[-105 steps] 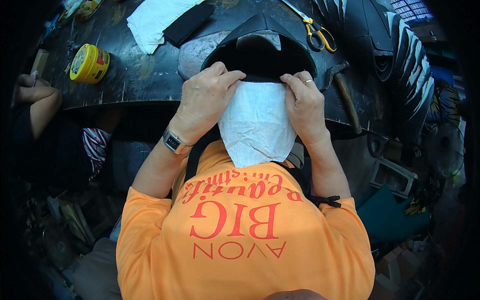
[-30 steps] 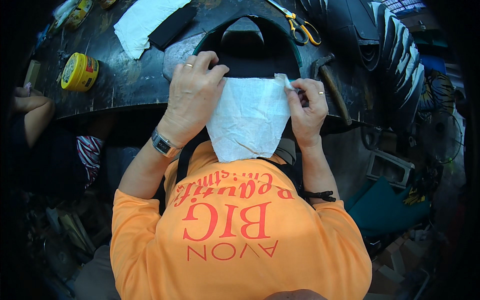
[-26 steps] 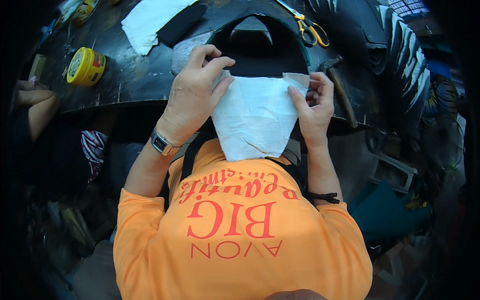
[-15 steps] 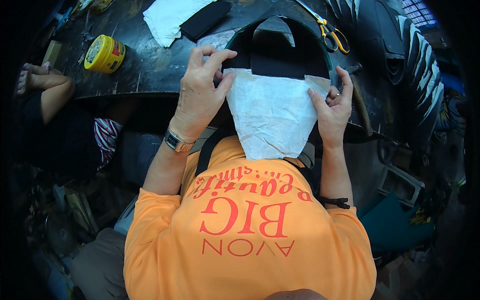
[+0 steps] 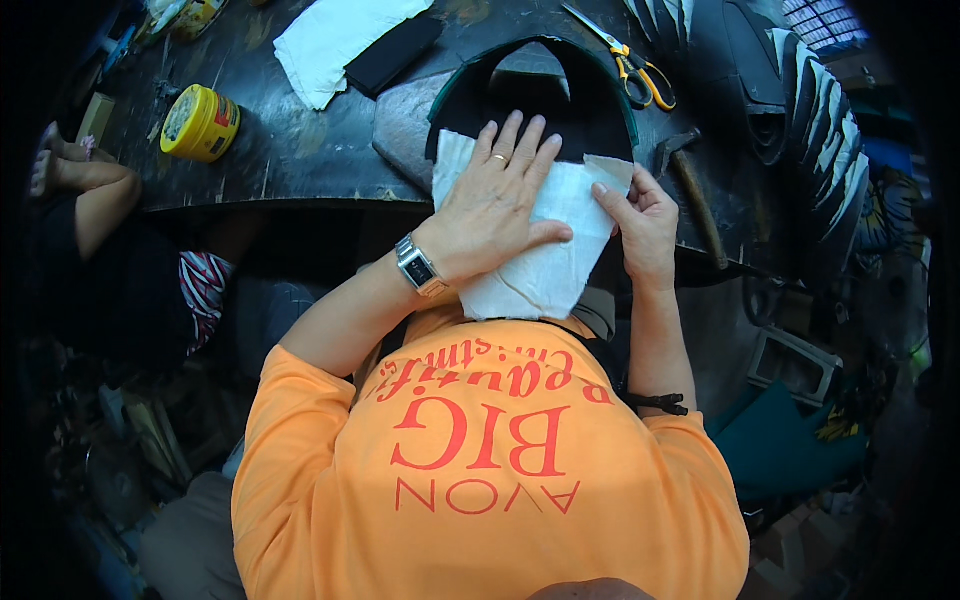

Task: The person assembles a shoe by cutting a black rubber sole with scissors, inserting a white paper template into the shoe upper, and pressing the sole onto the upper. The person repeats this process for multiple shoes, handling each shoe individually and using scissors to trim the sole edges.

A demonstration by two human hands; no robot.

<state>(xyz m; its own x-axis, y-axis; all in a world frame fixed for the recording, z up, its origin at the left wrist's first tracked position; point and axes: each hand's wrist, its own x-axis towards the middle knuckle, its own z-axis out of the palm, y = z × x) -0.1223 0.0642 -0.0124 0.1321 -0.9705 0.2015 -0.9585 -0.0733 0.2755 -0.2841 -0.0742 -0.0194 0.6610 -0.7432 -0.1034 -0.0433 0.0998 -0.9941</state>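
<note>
My left hand lies flat, fingers stretched, on a white fabric piece that narrows toward my body. Its fingertips reach onto the dark curved piece, which has a green edge and an arched opening and adjoins the white fabric's far end. Thumb and fingers of my right hand pinch the fabric's upper right corner. A grey stone slab shows under the left side of the dark piece. The fabric's near end hangs past the table edge against my orange shirt.
On the dark table stand a yellow tub, folded white cloth and a black strip. Yellow-handled scissors and a hammer lie to the right, beside a stack of black-and-white sheets. Another person's limb is at left.
My left hand has let go of the fabric's upper left corner and moved right, now pressing flat across its middle. The right hand keeps its pinch. The view has shifted slightly.
</note>
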